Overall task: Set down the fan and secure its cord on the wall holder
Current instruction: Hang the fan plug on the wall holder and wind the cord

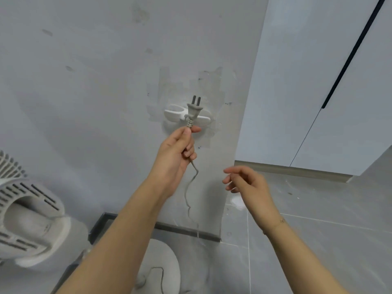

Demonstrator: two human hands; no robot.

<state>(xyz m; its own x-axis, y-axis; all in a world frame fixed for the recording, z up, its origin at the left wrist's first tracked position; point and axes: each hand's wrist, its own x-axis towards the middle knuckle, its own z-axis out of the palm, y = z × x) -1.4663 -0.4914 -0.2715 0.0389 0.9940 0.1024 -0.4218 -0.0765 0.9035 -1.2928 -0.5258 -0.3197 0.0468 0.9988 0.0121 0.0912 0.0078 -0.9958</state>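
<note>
Plug [194, 112] sits in wall holder [186, 115] just above left hand [176, 151], fingers pinching cord [192, 179] below it. Right hand [248, 183] open, empty. Fan [29, 211] looks set down; cord seating nearly done, release left.

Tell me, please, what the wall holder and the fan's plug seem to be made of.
Wall holder: apparently white moulded plastic, smooth and matte, with rounded edges. Plug: grey body, probably plastic or rubber, with a ribbed collar and two dark prongs, likely metal.
</note>
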